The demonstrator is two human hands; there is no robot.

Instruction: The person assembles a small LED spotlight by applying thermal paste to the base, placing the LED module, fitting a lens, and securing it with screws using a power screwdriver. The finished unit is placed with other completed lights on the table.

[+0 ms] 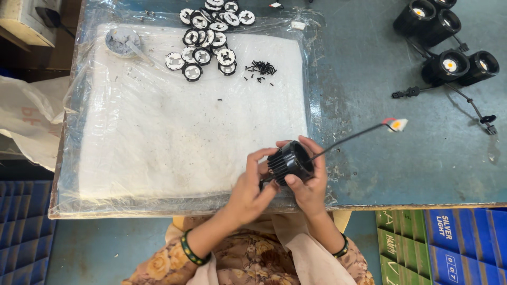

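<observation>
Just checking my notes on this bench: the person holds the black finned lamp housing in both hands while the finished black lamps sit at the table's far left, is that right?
Not quite. The head view shows the finished black lamps at the table's far right, not left. The rest holds: the left hand and right hand both hold the black finned lamp housing.

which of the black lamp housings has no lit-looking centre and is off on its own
The finned housing held between the left hand and right hand; the four finished lamps sit grouped at the table's far right.
</observation>
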